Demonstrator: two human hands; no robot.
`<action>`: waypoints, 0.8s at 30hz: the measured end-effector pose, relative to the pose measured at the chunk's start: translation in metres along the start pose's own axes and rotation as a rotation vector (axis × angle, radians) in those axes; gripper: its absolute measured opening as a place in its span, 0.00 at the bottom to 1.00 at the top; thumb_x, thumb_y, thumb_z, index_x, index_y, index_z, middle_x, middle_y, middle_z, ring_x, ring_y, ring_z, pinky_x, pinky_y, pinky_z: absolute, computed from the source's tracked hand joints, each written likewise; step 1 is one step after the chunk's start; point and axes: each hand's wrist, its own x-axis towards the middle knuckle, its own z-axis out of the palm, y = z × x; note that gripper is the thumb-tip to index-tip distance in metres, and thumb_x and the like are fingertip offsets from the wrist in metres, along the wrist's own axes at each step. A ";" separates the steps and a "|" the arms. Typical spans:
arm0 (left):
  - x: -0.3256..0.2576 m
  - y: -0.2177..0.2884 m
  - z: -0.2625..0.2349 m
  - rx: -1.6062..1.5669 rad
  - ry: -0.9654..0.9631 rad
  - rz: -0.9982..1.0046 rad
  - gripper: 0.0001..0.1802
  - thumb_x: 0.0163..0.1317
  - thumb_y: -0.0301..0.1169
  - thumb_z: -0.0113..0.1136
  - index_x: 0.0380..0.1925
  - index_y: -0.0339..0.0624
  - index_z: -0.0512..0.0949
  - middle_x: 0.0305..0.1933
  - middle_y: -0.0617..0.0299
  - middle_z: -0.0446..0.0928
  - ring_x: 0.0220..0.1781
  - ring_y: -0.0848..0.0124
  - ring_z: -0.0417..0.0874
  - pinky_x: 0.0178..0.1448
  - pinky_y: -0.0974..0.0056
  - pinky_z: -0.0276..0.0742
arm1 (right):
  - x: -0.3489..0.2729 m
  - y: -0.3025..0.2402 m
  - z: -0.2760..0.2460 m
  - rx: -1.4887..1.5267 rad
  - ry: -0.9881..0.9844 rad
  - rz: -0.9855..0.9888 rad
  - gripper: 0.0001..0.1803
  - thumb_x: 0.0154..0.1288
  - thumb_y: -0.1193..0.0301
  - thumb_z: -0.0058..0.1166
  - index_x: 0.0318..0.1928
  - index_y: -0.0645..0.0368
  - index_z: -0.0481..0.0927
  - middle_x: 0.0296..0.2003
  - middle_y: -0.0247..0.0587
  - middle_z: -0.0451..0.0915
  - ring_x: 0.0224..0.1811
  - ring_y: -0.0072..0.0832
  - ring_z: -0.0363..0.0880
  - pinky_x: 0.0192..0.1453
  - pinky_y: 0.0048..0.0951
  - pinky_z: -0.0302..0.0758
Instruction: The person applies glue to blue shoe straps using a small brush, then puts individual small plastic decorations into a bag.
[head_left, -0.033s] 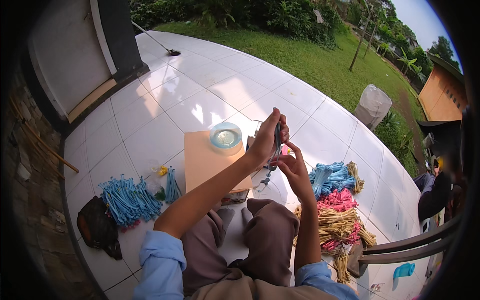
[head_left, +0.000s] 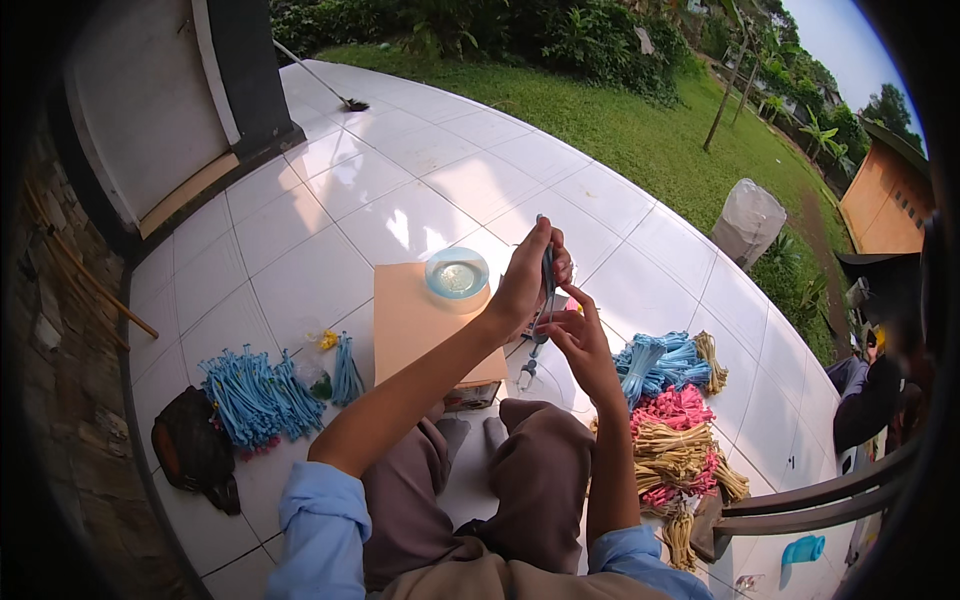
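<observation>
Two hands, one blue-grey strand (head_left: pixel 548 270) between them, raised past the knees, right of the box. Left hand (head_left: pixel 535 265) closed round the strand; right hand (head_left: pixel 580 335) bent-fingered against its lower part, pinch or mere touch: cannot tell. One cardboard-topped box (head_left: pixel 410 335), partly blocked by the left forearm; one bowl (head_left: pixel 457 273) on it. Left floor: one blue heap (head_left: pixel 260 395), one small blue bundle (head_left: pixel 346 372), one dark bag (head_left: pixel 190 445). Right: blue bundles (head_left: pixel 655 360), pink bundles (head_left: pixel 672 407), tan bundles (head_left: pixel 670 447), piled, overlapping, uncountable. One blue cup (head_left: pixel 803 549) beyond.
</observation>
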 end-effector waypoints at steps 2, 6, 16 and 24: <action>-0.015 0.024 -0.020 -0.014 0.077 0.112 0.21 0.69 0.52 0.36 0.32 0.47 0.63 0.22 0.68 0.60 0.28 0.74 0.65 0.40 0.66 0.65 | 0.008 -0.023 0.038 -0.142 -0.031 -0.054 0.27 0.63 0.77 0.48 0.62 0.55 0.58 0.36 0.46 0.78 0.40 0.30 0.80 0.43 0.29 0.77; -0.037 0.053 -0.034 0.273 0.164 0.249 0.16 0.67 0.41 0.48 0.45 0.40 0.69 0.33 0.64 0.72 0.41 0.73 0.75 0.55 0.66 0.71 | 0.025 -0.050 0.074 -0.176 0.067 -0.055 0.26 0.64 0.79 0.44 0.62 0.57 0.58 0.31 0.45 0.77 0.31 0.28 0.78 0.34 0.28 0.73; -0.063 0.054 -0.057 0.607 0.133 0.315 0.21 0.65 0.28 0.39 0.58 0.40 0.66 0.36 0.64 0.75 0.35 0.77 0.75 0.45 0.70 0.74 | 0.014 -0.034 0.079 0.186 0.109 0.092 0.28 0.66 0.76 0.40 0.65 0.59 0.50 0.29 0.35 0.71 0.25 0.18 0.69 0.27 0.19 0.67; -0.060 0.036 -0.031 1.338 0.437 0.460 0.21 0.65 0.29 0.45 0.58 0.38 0.64 0.34 0.54 0.73 0.30 0.63 0.79 0.32 0.62 0.76 | 0.016 -0.015 0.098 -0.474 0.260 -0.095 0.26 0.67 0.75 0.39 0.64 0.55 0.51 0.32 0.46 0.78 0.25 0.28 0.76 0.27 0.28 0.70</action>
